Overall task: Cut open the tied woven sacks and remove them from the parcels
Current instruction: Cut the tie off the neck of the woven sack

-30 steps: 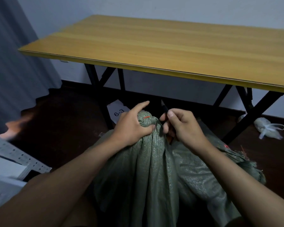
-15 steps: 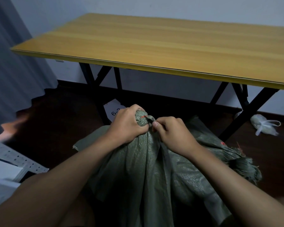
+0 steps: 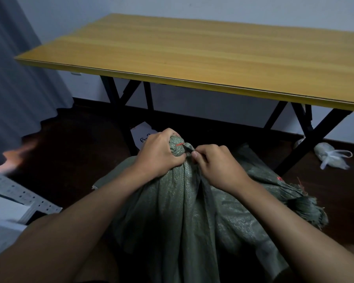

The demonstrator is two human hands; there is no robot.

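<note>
The green woven sack [image 3: 172, 201] stands on the dark floor [image 3: 70, 160] in front of the person, just below the near edge of the wooden surface [image 3: 213, 54]. Its mouth is bunched into a tight neck [image 3: 177, 149], and a thin red tie [image 3: 179, 144] crosses this neck. The left hand [image 3: 159, 154] grips the neck from the left side, with the fingers curled firmly around the gathered cloth. The right hand [image 3: 215, 164] is close beside it, fingers clenched, and the thumb and first finger seem to pinch something small and dark at the tie; I think it is a small blade [image 3: 187, 148], but it is too small to be sure.

A 2nd sack [image 3: 284, 193] lies on the floor to the right, touching the 1st one, and its end also looks bunched and tied. Further right, near a table leg, is a small white plastic bag [image 3: 331, 158]. Behind the hands a paper label [image 3: 144, 133] lies on the floor.

In my judgement the task is at an early stage: the tie of the 1st sack appears not yet cut, no parcel is visible, and both sacks must be opened and pulled off.
</note>
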